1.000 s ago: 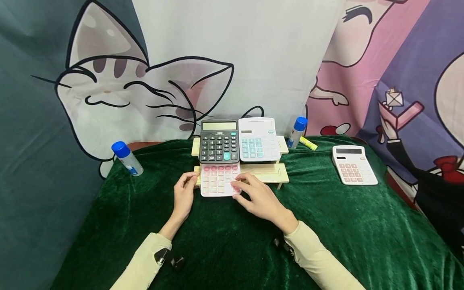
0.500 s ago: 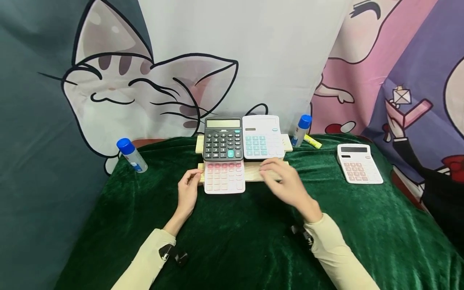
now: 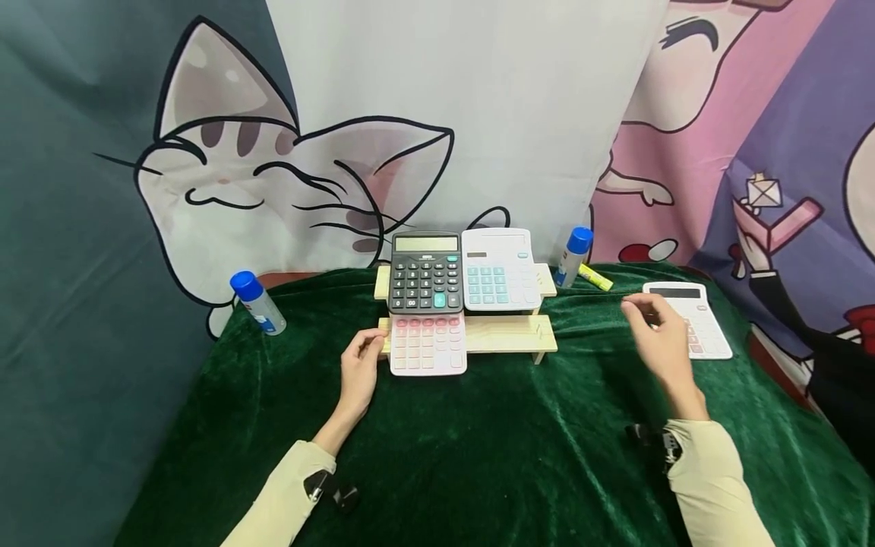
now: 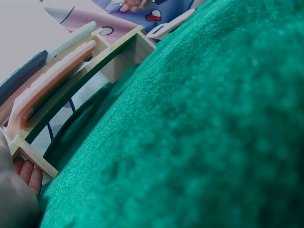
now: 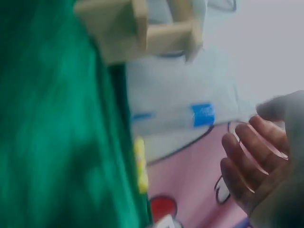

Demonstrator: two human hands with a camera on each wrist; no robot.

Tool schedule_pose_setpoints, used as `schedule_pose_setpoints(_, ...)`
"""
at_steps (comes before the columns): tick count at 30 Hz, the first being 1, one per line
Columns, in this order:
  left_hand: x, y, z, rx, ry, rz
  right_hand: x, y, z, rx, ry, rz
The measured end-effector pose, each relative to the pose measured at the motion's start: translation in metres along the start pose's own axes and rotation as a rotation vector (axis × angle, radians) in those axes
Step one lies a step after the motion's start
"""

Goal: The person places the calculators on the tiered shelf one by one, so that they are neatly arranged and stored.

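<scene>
My left hand (image 3: 359, 369) holds the left end of a two-step wooden rack (image 3: 502, 334). In the left wrist view its fingers (image 4: 29, 175) curl at the rack's end piece. On the lower step leans a pink-and-white calculator (image 3: 428, 351), its top hidden behind the black calculator (image 3: 425, 275) on the upper step. Beside the black one stands a white calculator with blue keys (image 3: 501, 271). Over at the right, my right hand (image 3: 661, 346) is in the air with loosely bent fingers and nothing in them. It partly covers another white calculator with pink keys (image 3: 711, 328) lying on the cloth.
A blue-capped bottle (image 3: 258, 302) stands to the left of the rack. Another blue-capped bottle (image 3: 574, 257) is at the right rear, with a yellow tube (image 3: 595, 277) lying beside it. Green velvet cloth (image 3: 506, 456) covers the table, and a printed curtain (image 3: 519, 106) hangs behind.
My right hand has left the pink-and-white calculator on the lower step and moved right, to the calculator on the cloth. My left hand has stayed at the rack's left end.
</scene>
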State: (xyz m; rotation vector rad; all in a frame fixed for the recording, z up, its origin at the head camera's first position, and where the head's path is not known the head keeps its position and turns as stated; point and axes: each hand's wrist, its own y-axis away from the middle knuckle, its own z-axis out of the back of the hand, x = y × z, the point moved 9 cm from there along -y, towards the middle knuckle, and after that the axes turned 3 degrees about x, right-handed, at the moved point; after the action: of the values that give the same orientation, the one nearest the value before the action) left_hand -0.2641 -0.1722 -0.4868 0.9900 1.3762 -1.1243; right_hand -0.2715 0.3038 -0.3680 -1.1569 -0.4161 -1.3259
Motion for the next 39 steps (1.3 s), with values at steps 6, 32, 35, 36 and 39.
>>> schedule_pose_setpoints(6,0.002,-0.005,0.003,-0.018,0.002,-0.015,-0.049,-0.016,0.017,-0.037,0.034,-0.111)
schedule_pose_setpoints(32,-0.024,0.007,-0.005,0.032,-0.019,0.040,-0.179,0.010,0.059,0.183,0.587,-0.487)
schedule_pose_setpoints(35,-0.023,0.006,-0.005,0.034,-0.006,0.038,-0.184,0.011,0.059,0.206,0.610,-0.514)
schedule_pose_setpoints(36,-0.023,0.006,-0.005,0.033,0.001,0.037,-0.185,0.011,0.059,0.210,0.617,-0.522)
schedule_pose_setpoints(39,-0.022,0.006,-0.004,0.031,0.000,0.042,-0.187,0.012,0.059,0.215,0.635,-0.540)
